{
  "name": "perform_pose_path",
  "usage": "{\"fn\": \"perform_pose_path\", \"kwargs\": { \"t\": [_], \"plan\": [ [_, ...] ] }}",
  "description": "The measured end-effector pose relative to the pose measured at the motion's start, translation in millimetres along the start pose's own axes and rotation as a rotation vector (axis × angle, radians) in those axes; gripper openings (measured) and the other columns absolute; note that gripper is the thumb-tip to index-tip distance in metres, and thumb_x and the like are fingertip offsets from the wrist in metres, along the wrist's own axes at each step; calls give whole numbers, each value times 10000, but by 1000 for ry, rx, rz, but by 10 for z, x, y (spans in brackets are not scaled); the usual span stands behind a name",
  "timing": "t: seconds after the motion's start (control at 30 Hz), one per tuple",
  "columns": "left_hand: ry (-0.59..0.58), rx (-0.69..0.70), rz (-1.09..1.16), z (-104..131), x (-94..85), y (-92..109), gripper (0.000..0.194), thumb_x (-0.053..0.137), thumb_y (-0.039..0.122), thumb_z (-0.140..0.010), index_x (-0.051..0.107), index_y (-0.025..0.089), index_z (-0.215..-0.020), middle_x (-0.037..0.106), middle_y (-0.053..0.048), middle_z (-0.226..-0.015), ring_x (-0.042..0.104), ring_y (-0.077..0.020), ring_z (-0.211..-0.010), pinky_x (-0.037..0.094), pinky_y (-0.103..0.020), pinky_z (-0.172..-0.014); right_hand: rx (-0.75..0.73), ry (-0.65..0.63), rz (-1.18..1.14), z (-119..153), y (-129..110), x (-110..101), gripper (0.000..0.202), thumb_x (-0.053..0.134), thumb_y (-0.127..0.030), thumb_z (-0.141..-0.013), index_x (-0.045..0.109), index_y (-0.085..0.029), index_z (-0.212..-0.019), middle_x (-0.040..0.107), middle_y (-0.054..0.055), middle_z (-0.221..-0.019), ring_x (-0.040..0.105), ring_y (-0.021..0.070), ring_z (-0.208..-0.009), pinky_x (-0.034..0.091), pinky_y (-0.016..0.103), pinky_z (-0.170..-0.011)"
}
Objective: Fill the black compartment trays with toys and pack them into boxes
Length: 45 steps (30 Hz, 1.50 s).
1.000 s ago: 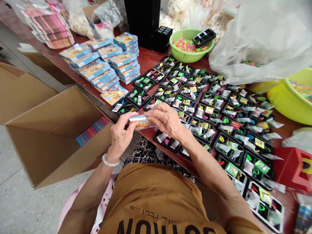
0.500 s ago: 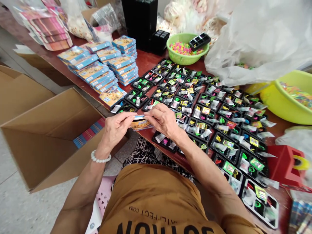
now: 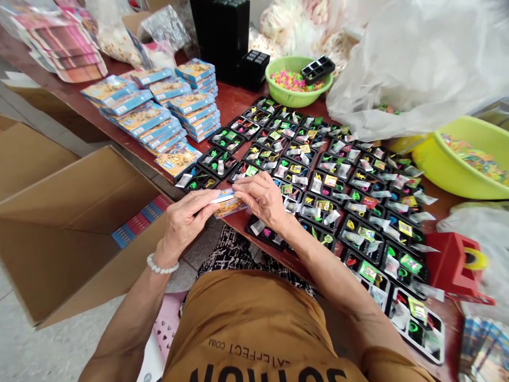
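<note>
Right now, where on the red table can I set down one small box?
Bare red tabletop lies between the stacked flat blue boxes and the round light-green plastic basket; a narrower strip runs left of the boxes. Filled black plastic trays crowd together, leaving thin gaps.

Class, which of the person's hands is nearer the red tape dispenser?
Right. The right hand is across the black trays from the red tape dispenser; the left hand is farther, at the left end of the small box.
</note>
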<state>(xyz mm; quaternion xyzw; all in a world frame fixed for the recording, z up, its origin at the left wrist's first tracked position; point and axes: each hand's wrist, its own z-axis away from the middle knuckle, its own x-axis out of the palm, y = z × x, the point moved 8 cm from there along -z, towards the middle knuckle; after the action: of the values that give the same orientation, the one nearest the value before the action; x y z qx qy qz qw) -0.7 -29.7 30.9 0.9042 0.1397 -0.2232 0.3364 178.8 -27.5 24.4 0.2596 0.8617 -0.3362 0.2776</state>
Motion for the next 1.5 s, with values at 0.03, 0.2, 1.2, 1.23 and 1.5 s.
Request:
{"fn": "perform_pose_path", "kwargs": {
  "t": [0.03, 0.2, 1.2, 1.23, 1.5],
  "plan": [
    [5, -12, -10, -7, -4, -13, 161, 702, 286, -959, 815, 268, -1071, 838, -34, -1046, 791, -195, -937, 644, -335, -899, 2, -15, 28, -21, 1, 2, 306, 514, -407, -1095, 751, -214, -1111, 770, 89, -1082, 670, 218, -990, 499, 411, -909],
    [50, -99, -18, -34, 9, -93, 181, 690, 321, -955, 814, 250, -1066, 836, -42, -1042, 790, -207, -921, 655, -355, -881, -60, -94, 176, -122, -44, 3, 357, 435, -393, -1120, 754, -234, -1100, 752, 66, -980, 582, 208, -837, 463, 376, -806],
    [-33, -441, 200, 409, 400, -416, 187, 632, 334, -928, 763, 224, -1003, 735, -31, -914, 707, -169, -761, 609, -281, -652, 440, -287, -394, 216, 186, 533, 173, 675, -152, -948, 737, -157, -787, 744, 30, -840, 676, 130, -783, 479, 230, -750],
    [-15, -486, 202, 563, 445, -426, 208, 640, 351, -923, 751, 222, -1042, 729, -31, -914, 703, -172, -766, 605, -282, -649, 470, -300, -417, 303, 148, 624, 166, 668, -170, -966, 739, -159, -816, 748, 28, -853, 678, 129, -790, 472, 224, -751],
    [15, -836, 495, 1378, 711, -446, 480, 710, 555, -875, 639, 233, -1224, 769, -72, -1015, 751, -211, -842, 620, -330, -740, 477, -444, -513, 448, 134, 786, 189, 652, -283, -1017, 710, -158, -887, 729, 15, -902, 639, 121, -817, 420, 221, -754]
  ]
}}
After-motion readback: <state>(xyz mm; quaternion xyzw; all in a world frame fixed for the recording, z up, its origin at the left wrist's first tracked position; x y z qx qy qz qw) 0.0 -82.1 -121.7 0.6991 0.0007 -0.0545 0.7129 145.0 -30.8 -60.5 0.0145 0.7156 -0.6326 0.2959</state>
